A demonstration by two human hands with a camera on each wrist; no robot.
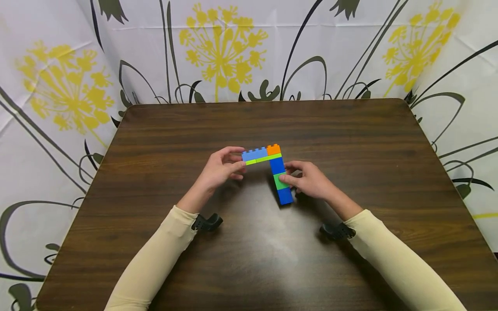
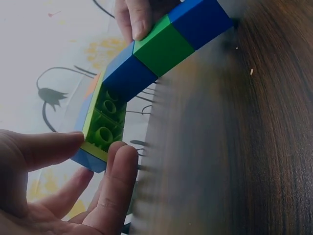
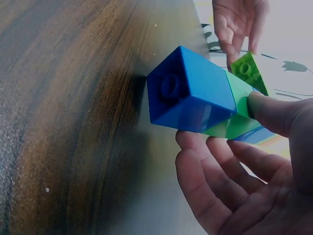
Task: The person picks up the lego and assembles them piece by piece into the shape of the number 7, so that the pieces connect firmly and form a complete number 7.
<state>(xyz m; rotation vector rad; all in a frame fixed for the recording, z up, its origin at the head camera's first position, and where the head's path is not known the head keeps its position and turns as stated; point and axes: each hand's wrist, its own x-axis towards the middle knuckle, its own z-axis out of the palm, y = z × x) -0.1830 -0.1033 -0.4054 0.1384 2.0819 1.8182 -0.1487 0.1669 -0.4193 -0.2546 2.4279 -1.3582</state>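
Observation:
Both hands hold one L-shaped build of toy building bricks. Its top arm has a light blue brick (image 1: pixel 254 154) and an orange brick (image 1: pixel 274 149) over thin lime pieces (image 1: pixel 263 159). Down from the orange end runs a column: an upper blue brick (image 1: pixel 277 165), a green brick (image 1: pixel 279 182) and a lower blue brick (image 1: pixel 285 196). My left hand (image 1: pixel 222 167) pinches the free end of the top arm, thumb on the near side. With thumb and fingers, my right hand (image 1: pixel 311 180) grips the column at the green brick. Hollow undersides show on the lime piece (image 2: pixel 103 132) and the bottom blue brick (image 3: pixel 168 90).
A dark wood-grain table (image 1: pixel 175 129) lies under the hands. Behind it hangs a white cloth (image 1: pixel 144 43) with yellow flowers and grey stems. Black straps with camera mounts (image 1: pixel 208 222) sit at both wrists, by the cream sleeves (image 1: pixel 155 259).

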